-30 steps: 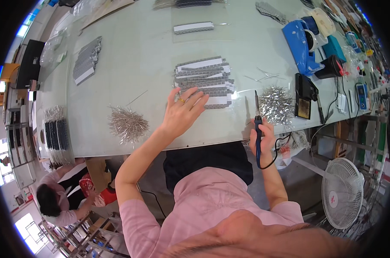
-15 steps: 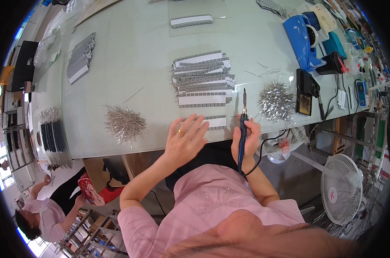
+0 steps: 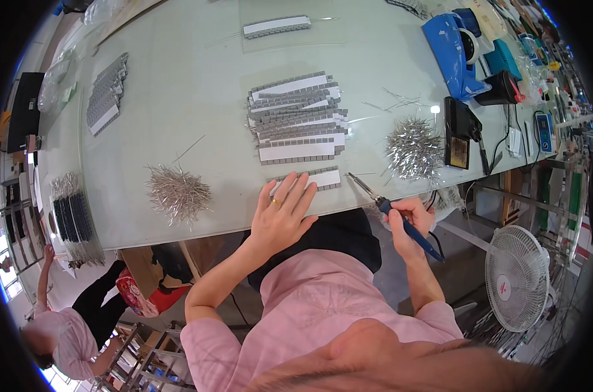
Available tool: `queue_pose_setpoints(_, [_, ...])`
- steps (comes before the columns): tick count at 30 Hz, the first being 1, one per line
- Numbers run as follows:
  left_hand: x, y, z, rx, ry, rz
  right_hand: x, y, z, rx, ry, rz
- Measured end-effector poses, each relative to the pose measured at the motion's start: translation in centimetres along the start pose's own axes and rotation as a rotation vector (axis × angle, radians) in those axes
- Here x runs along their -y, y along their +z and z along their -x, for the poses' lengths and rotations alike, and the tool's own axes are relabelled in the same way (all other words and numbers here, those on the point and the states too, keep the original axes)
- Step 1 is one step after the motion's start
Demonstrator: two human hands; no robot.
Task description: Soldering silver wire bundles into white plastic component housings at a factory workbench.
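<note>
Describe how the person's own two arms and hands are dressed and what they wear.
Both forearms are bare; short pink sleeves of a pink shirt end near the elbows. The left hand is ungloved and carries a thin ring on one finger. The right hand is ungloved too, with no ring or watch that shows.

Electronics workshop, soldering iron [image 3: 401, 219], long workbench [image 3: 179, 78]
</note>
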State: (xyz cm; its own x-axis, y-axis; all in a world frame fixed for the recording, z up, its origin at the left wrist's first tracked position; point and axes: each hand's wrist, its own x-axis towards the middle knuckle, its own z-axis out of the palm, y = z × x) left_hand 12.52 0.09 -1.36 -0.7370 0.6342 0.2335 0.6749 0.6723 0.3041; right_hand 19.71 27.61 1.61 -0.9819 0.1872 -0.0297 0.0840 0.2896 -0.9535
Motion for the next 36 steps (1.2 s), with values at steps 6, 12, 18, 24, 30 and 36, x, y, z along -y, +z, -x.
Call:
queue_pose_setpoints(6, [0.0, -0.2, -0.2, 0.011, 0.013, -0.054, 0.2, -0.1, -0.6, 0.049, -0.049, 0.109])
queue_pose_setpoints(12, [0.2, -0.1, -0.5, 0.013, 0.017, -0.045, 0.8, 0.4, -1.4, 0.014, -0.084, 0.113])
queue_pose_setpoints(18, [0.3, -0.2, 0.2, 0.045, -0.019, -0.016, 2.4, 0.7, -2.4, 0.026, -0.141, 0.222])
queue_pose_setpoints(24, [3.2, -3.0, -0.3, -0.163, -0.317, -0.162, 3.3, -0.1, -2.7, 0.040, -0.231, 0.400])
queue_pose_setpoints(30, [10.1, -4.7, 1.0, -0.222, -0.600, -0.435, 2.7, -0.3, -2.1, 0.077, -0.121, 0.309])
queue_pose_setpoints(36, [6.3, -4.5, 3.1, -0.076, -0.513, -0.287, 2.1, 0.2, -1.6, 0.044, -0.082, 0.264])
